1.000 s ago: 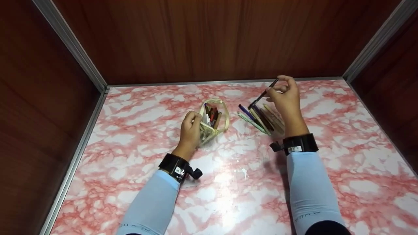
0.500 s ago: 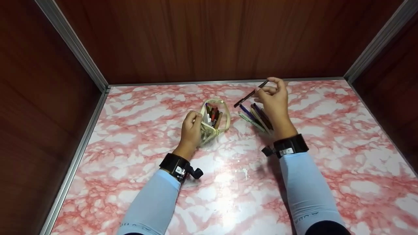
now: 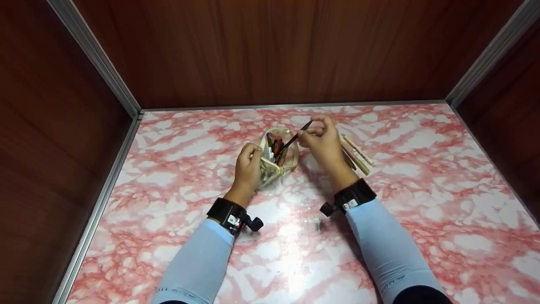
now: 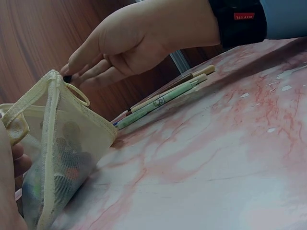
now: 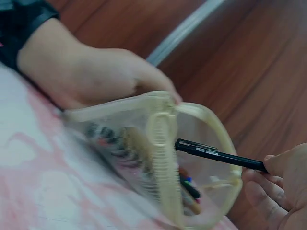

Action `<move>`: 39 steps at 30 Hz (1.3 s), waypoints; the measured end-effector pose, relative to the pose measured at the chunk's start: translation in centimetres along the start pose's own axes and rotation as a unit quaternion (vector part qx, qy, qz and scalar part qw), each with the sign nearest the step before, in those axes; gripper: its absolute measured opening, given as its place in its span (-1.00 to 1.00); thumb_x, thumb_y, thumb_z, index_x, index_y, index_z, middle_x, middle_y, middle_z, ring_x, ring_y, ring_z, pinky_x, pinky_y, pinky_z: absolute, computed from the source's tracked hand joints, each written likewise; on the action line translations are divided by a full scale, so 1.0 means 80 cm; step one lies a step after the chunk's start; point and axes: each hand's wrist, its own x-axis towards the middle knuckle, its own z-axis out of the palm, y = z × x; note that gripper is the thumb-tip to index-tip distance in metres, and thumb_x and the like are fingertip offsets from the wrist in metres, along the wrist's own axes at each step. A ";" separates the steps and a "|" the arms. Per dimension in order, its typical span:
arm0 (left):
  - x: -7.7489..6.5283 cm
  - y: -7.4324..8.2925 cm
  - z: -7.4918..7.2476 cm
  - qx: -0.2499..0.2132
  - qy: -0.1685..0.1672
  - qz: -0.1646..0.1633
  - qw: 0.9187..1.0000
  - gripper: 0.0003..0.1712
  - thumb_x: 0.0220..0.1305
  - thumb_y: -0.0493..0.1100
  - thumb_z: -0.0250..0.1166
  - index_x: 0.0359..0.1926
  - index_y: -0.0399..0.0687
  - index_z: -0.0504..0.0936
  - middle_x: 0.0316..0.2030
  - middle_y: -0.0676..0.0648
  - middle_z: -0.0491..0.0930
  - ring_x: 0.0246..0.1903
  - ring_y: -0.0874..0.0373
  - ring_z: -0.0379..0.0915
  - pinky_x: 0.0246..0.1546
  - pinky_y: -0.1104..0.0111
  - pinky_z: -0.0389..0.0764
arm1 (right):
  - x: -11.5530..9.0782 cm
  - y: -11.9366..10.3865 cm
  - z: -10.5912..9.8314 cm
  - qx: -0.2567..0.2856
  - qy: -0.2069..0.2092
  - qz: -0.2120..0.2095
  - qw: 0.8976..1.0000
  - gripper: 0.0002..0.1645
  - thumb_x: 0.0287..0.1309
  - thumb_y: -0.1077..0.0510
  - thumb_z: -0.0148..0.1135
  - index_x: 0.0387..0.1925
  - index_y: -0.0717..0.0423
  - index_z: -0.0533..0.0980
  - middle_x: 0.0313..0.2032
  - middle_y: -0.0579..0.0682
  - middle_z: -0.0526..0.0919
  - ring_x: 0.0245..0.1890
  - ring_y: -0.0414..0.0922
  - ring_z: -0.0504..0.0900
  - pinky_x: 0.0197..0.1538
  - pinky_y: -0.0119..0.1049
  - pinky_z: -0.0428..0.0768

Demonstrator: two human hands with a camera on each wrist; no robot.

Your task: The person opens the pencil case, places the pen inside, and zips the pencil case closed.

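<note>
A cream mesh pencil case [image 3: 269, 174] stands on the table with its zipped mouth open. Several pens and markers [image 3: 275, 147] are inside, seen through the mesh in both wrist views. My left hand [image 3: 248, 165] grips the near left edge of the mouth. Between the thumb and fingers of my right hand [image 3: 324, 141] is a slim black pen [image 5: 218, 156], slanted, its clip end at the case's mouth in the right wrist view. To the right of the case, partly behind my right hand, lie more pens, including a green one [image 4: 156, 103] and a pale yellow one [image 3: 358, 150].
The pink-and-white marbled table [image 3: 168, 190] is bounded by dark wooden panels [image 3: 270, 50] at the back and sides, with grey metal trim [image 3: 295, 105] along the edges. Small white marks [image 3: 314, 223] show on the tabletop in front of the case.
My right hand has carried the black pen leftward from above the loose pens to the mouth of the pencil case. My left hand stays on the case.
</note>
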 end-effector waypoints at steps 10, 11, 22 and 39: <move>0.007 -0.031 0.001 -0.012 0.008 0.032 0.999 -0.79 0.62 -0.20 0.18 -0.23 -0.11 0.66 -0.26 0.00 0.54 -0.16 0.13 0.49 -0.03 0.35 0.54 | -0.012 0.015 0.015 -0.100 -0.085 0.017 0.991 -0.40 0.38 0.44 0.45 0.41 0.33 0.60 -0.13 0.21 0.89 -0.39 -0.22 0.82 -0.20 -0.22 0.88; 0.007 -0.033 0.000 -0.012 0.008 0.031 0.999 -0.79 0.62 -0.20 0.18 -0.23 -0.11 0.67 -0.26 0.00 0.54 -0.16 0.13 0.49 -0.03 0.35 0.54 | -0.013 0.015 0.015 -0.117 -0.092 0.016 0.989 -0.37 0.38 0.43 0.45 0.45 0.29 0.60 -0.09 0.23 0.88 -0.38 -0.23 0.81 -0.23 -0.25 0.87; -0.001 0.002 0.000 -0.033 0.012 0.000 0.999 -0.77 0.69 -0.27 0.09 -0.18 -0.31 0.55 -0.28 0.04 0.42 -0.43 0.25 0.35 -0.31 0.43 0.46 | -0.018 0.015 0.018 -0.204 -0.190 -0.017 0.960 -0.31 0.50 0.33 0.38 0.58 0.24 0.48 0.28 0.33 0.79 -0.10 0.09 0.89 -0.30 -0.31 0.83; -0.003 0.006 -0.002 -0.086 0.028 -0.033 0.995 -0.72 0.75 -0.21 0.00 -0.20 -0.22 0.50 -0.48 0.07 0.39 -0.57 0.25 0.37 -0.51 0.43 0.52 | -0.011 0.008 0.005 -0.233 -0.145 -0.051 0.960 -0.45 0.49 0.30 0.37 0.44 0.07 0.68 0.33 0.22 0.79 0.20 0.18 0.83 -0.03 -0.32 0.84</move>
